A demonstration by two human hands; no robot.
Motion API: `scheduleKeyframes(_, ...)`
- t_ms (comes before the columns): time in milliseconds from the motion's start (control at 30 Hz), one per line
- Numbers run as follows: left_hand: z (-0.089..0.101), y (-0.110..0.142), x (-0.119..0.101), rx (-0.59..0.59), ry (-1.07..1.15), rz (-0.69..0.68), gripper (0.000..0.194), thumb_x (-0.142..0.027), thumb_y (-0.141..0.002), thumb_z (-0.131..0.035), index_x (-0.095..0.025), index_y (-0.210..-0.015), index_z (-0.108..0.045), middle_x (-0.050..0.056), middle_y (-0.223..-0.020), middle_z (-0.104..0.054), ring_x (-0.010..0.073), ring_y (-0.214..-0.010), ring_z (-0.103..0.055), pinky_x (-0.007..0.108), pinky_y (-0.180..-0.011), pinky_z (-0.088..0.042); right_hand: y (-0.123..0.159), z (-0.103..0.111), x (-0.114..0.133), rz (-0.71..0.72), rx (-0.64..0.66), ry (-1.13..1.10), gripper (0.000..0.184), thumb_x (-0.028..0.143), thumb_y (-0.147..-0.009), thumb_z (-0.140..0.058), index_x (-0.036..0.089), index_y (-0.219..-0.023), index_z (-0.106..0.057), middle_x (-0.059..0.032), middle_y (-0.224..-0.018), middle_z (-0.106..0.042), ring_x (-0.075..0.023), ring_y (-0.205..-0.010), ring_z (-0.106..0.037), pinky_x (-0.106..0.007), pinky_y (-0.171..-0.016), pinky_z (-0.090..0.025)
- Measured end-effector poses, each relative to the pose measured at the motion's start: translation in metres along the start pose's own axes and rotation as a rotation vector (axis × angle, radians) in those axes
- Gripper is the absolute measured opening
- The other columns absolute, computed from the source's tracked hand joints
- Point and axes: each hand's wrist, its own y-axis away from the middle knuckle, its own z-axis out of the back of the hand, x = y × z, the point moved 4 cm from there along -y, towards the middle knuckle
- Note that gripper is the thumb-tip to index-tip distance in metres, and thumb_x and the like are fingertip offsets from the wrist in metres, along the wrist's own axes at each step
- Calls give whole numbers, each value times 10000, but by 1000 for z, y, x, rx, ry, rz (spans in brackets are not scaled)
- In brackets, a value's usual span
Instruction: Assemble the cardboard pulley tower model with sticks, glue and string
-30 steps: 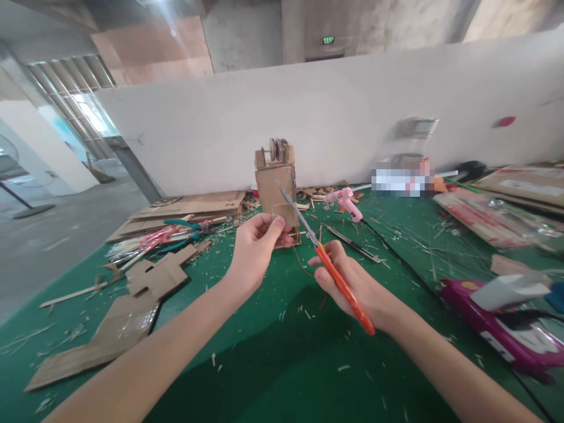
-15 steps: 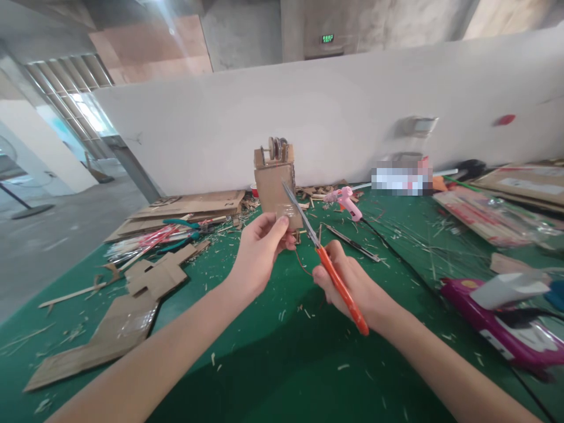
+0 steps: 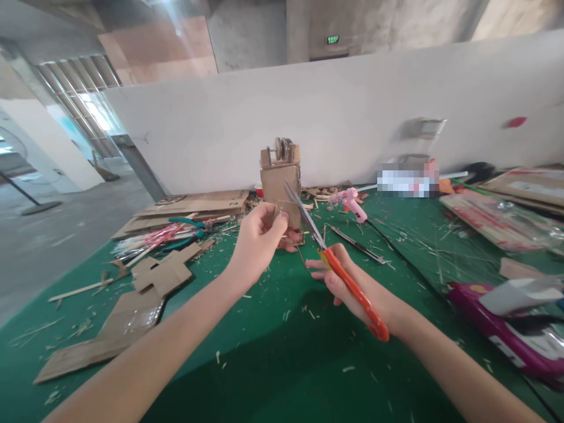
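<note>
The left hand [image 3: 259, 239] pinches a small, flat brown cardboard piece [image 3: 289, 210] with closed fingers, before the upright brown cardboard construction [image 3: 274, 181] on the green counter [image 3: 264, 370]. The right hand [image 3: 359, 274] curls round orange-handled metal scissors [image 3: 350, 284] — probably a trimming step, which calls for aligning the blades.

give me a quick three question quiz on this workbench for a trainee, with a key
1. Which hand holds the orange-handled scissors?

2. True or false: the pink glue gun lies to the person's right of the upright cardboard structure.

3. Fill in the missing word: the round discs sit at the ____ of that structure.

Key:
1. The right hand.
2. True.
3. Top.
</note>
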Motion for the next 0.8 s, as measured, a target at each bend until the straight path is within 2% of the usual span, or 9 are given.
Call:
scheduleKeyframes(200, 4, 1, -7, -35, -90, -93, 159, -296, -859, -554, -143, -903, -559, 13, -685, -610, 101, -538, -603, 208, -466, -543, 2, 3, 5, 11, 22, 13, 488, 564, -890, -412, 201, -1195, -294, -210, -1292, -500, -296, -1144, -552, -375, -727, -542)
scheduleKeyframes(400, 5, 1, -6, -55, -86, -110, 174, -322, -870, -544, -152, -904, -551, -2, -645, -596, 97, -512, -587, 208, -464, -534, 3, 3, 3, 27, 57, 11, 497, 571, -877, -434, 208, -1188, -299, -197, -1302, -488, -284, -1103, -567, -379, -740, -539)
scheduleKeyframes(700, 2, 2, -3, -45, -39, -93, 187, -342, -865, -558, -158, -894, -550, 5, -669, -599, 98, -520, -582, 216, -467, -527, 3, 0, 0, 53, 17, 16, 461, 559, -874, -446, 210, -1148, -319, -187, -1277, -514, -255, -1022, -597, -350, -697, -520)
scheduleKeyframes(800, 7, 0, 2, -110, 6, -95, 157, -335, -870, -546, -180, -889, -538, -3, -689, -587, 107, -556, -598, 211, -460, -513, -1, 3, 0, 22, -44, 50, 435, 567, -864, -449, 214, -1099, -353, -160, -1196, -577, -231, -936, -627, -325, -659, -508)
